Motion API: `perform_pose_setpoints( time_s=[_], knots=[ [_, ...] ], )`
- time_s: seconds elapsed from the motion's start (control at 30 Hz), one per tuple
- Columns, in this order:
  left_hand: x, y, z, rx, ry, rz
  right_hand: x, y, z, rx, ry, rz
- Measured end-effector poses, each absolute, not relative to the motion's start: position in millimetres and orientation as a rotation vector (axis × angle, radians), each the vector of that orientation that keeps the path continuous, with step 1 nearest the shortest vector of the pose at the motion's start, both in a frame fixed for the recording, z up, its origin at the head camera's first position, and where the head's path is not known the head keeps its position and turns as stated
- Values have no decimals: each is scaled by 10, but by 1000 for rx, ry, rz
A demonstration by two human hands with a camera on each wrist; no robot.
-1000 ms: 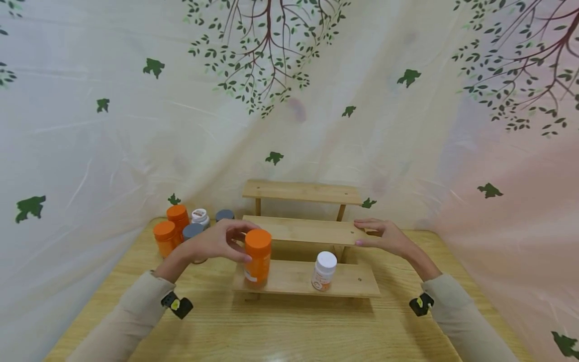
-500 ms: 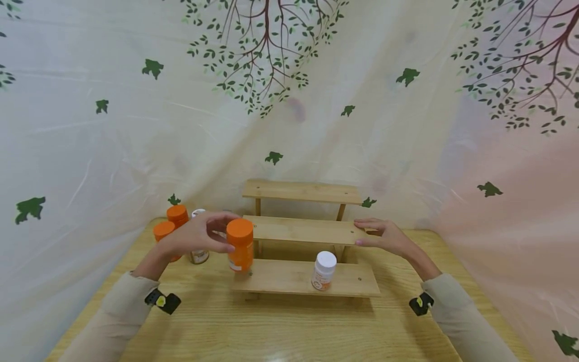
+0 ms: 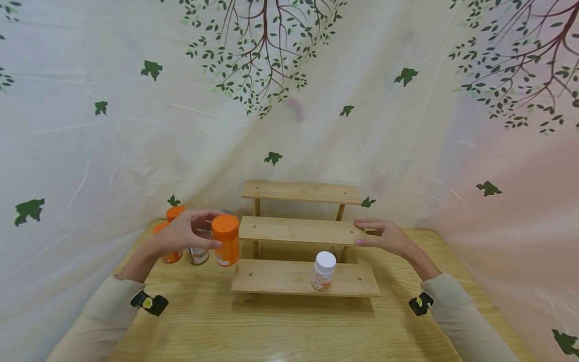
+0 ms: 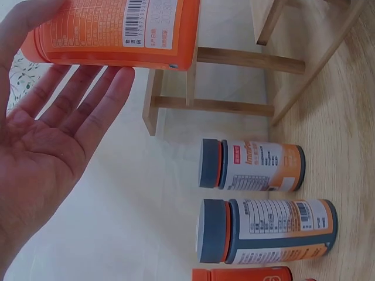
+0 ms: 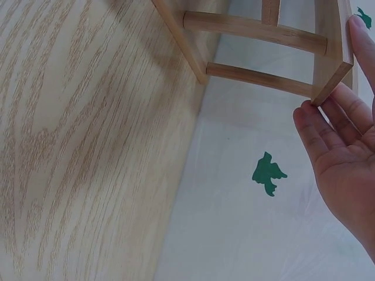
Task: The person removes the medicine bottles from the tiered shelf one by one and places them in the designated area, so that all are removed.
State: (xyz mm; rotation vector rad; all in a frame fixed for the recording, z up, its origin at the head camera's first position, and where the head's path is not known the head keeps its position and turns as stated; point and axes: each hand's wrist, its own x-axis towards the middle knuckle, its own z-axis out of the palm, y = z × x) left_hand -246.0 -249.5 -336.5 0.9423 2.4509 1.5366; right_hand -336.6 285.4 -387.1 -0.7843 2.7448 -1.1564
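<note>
My left hand (image 3: 185,234) holds an orange bottle (image 3: 227,242) with an orange lid, thumb on the near side and fingers behind. It is raised just left of the three-tier wooden shelf (image 3: 294,230). In the left wrist view, the bottle's printed label (image 4: 88,26) and barcode face the camera. My right hand (image 3: 386,238) grips the right end of the middle tier. The right wrist view has its thumb (image 5: 364,44) on one face of the board and its fingertips at the edge. A white bottle (image 3: 323,271) stands upright on the lowest tier, right of its middle.
Behind my left hand stand orange-lidded bottles (image 3: 175,213), partly hidden. Two grey-capped bottles (image 4: 281,231) show upright on the wooden table (image 3: 289,332) in the left wrist view. A patterned curtain (image 3: 344,151) hangs behind the shelf and along both sides.
My left hand has carried the orange bottle leftward and up, from the left end of the lowest tier to beside the shelf. The right hand and white bottle have stayed put.
</note>
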Motion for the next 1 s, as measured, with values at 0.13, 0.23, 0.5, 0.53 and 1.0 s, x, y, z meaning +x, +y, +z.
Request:
perform_pose_setpoints(
  time_s=[0.13, 0.23, 0.5, 0.53, 1.0],
  knots=[
    [-2458, -2540, -3380, 903, 2488, 1537, -3361, 2854, -3870, -791, 2741, -1157],
    [-2457, -2569, -3381, 869, 2507, 1532, -3357, 2850, -3864, -790, 2739, -1160],
    [-2467, -2615, -3394, 755, 2555, 1526, -3363, 2851, -3875, -786, 2750, -1148],
    [-2471, -2616, -3399, 745, 2558, 1530, -3362, 2851, -3876, -784, 2754, -1146],
    [-2515, -2593, -3630, 587, 2704, 1560, -3357, 2853, -3877, -790, 2769, -1144]
  ],
)
